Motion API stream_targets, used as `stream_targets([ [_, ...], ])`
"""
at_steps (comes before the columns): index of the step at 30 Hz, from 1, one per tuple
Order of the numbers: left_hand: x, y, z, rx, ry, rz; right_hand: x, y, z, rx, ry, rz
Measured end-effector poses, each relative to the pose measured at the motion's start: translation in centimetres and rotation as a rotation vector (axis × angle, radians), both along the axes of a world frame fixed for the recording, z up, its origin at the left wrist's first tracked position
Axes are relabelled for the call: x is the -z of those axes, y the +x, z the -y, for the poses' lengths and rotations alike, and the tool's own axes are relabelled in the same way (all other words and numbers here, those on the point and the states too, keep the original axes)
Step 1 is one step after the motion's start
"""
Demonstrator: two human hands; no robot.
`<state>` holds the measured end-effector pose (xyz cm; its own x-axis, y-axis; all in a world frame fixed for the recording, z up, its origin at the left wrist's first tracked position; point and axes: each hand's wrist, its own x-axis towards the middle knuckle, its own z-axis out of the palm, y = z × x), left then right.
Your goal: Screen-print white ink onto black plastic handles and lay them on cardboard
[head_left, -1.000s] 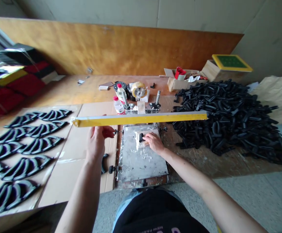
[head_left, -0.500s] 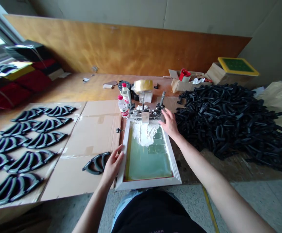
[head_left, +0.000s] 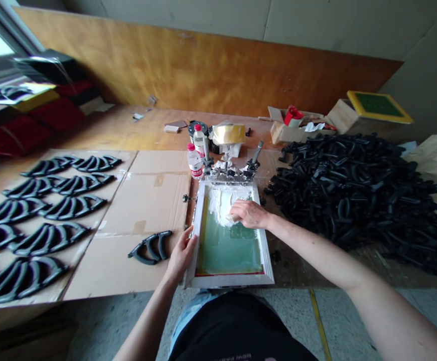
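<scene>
A screen-printing frame (head_left: 237, 280) with pale wooden edges and green mesh lies flat in front of me. White paste (head_left: 220, 203) is spread thickly over its far part. My right hand (head_left: 250, 214) is closed over the paste, gripping a small scraper (head_left: 235, 217) mostly hidden by the fingers. At the frame's left edge, my left hand (head_left: 182, 253) has its fingers curled against the side. A black curved ribbed part (head_left: 152, 248) lies on the cardboard left of that hand. The metal hinge clamp (head_left: 229, 173) joins the frame's far end.
Rows of dark curved ribbed parts (head_left: 71, 206) cover the cardboard (head_left: 158, 200) on the left. A big heap of black parts (head_left: 353, 195) lies at right. Behind the clamp stand two bottles (head_left: 194, 163) and a tape roll (head_left: 229, 134). An open carton (head_left: 282, 133) sits farther back.
My right hand has moved from the frame's far right corner onto the paste and taken hold of the scraper that stood at the far end. My left hand stays at the left edge.
</scene>
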<state>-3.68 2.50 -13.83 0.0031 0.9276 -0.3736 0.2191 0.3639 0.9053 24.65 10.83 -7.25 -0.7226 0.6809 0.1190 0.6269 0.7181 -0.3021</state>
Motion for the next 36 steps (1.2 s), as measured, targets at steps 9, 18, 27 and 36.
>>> stream_targets([
  [9, -1.2, 0.2, 0.0, -0.022, -0.032, 0.003, 2.1, -0.5, 1.9, 0.079, 0.143, -0.056],
  [18, -7.4, -0.8, -0.8, 0.029, 0.007, 0.09, -3.0, 0.8, -6.7, 0.603, 0.077, -0.215],
  [27, -14.2, 2.8, -7.1, -0.065, 0.383, 0.562, 3.3, 7.5, -1.8, 0.99, -0.083, -0.352],
  [36, -6.4, 7.5, -0.5, -0.08, -0.309, 0.579, 4.4, -4.0, 5.7, 0.552, 0.09, -0.224],
])
